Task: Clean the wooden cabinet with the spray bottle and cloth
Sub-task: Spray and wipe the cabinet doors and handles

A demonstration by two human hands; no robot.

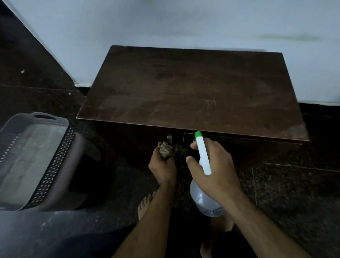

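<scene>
A low wooden cabinet (193, 91) with a dark brown, dusty top stands against the pale wall. Just below its front edge, my left hand (163, 168) is shut on a crumpled olive cloth (167, 149). To the right, my right hand (215, 172) grips a spray bottle (203, 155) with a white head, green nozzle tip and clear body. The nozzle points up toward the cabinet's front edge. Both hands hover in front of the cabinet, not touching its top.
A grey perforated plastic basket (54, 161) rests on a chair or stool at the left. The floor (297, 201) is dark speckled stone. My bare feet (145, 205) stand below the hands. A dark slanted surface rises at the far left.
</scene>
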